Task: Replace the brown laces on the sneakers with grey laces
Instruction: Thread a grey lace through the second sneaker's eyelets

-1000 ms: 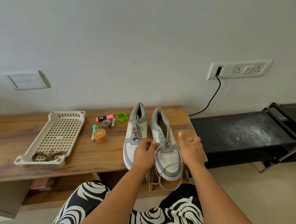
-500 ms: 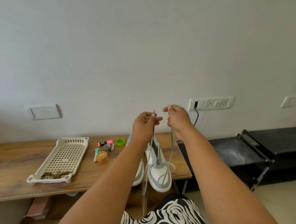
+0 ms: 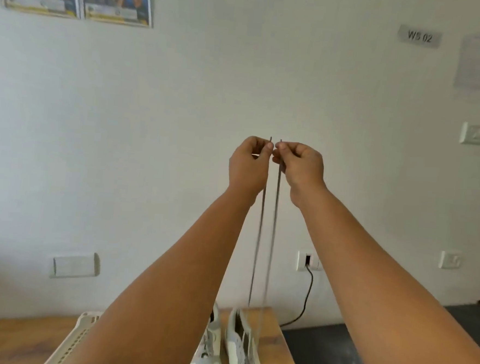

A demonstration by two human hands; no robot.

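Note:
Both arms are stretched up high in front of the wall. My left hand (image 3: 250,162) pinches one tip of a grey lace (image 3: 258,240), and my right hand (image 3: 298,164) pinches the other tip. The two strands hang taut, side by side, down to the right sneaker (image 3: 242,349) on the wooden table (image 3: 9,339). The left sneaker (image 3: 206,358), white and grey with a grey lace, stands beside it, partly behind my left forearm. No brown laces are visible from here.
A cream plastic tray (image 3: 83,330) shows at the table's left, mostly behind my left arm. A black bench (image 3: 331,356) stands to the right of the table. A black cable (image 3: 307,297) hangs from a wall socket (image 3: 307,261).
Both hands rose from the right sneaker to well above the table, drawing the two lace ends up taut. The view tilted upward, so most of the table dropped out of sight.

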